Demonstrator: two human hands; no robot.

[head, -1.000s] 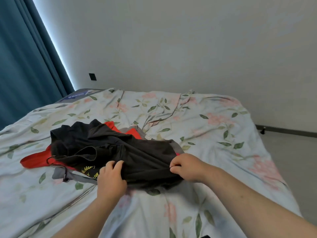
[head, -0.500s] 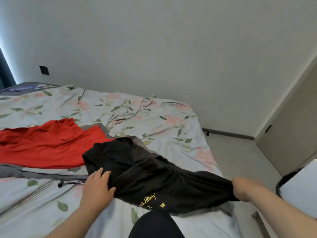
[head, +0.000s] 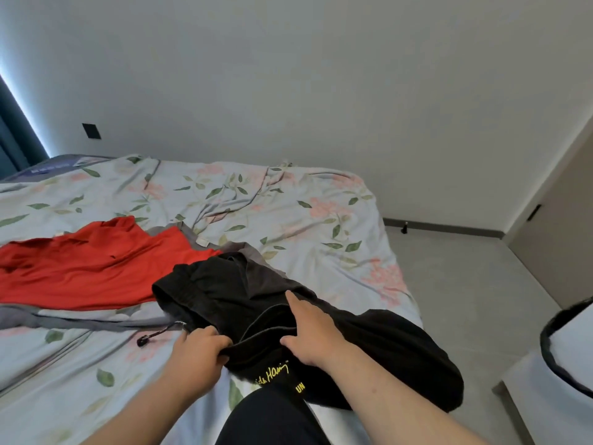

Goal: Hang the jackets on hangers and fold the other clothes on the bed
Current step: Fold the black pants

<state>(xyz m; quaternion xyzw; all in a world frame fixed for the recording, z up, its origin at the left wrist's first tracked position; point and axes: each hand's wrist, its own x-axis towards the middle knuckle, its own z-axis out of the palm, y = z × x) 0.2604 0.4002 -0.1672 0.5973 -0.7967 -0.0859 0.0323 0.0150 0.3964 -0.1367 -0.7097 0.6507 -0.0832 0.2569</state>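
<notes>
Fingers (head: pixel 221 343) of the left hand (head: pixel 197 354) curl round the near edge of the black garment (head: pixel 378 345), gripping it; the right hand (head: pixel 309 332) lies flat on the same cloth, fingers straight and spread, pressing down; the black garment sits crumpled at the near right side of the bed (head: pixel 288 200), yellow lettering showing between the wrists; a red garment (head: pixel 90 271) lies spread to its left, over a grey garment (head: pixel 80 320); a black cord toggle (head: pixel 142 341) lies just left of the left hand
</notes>
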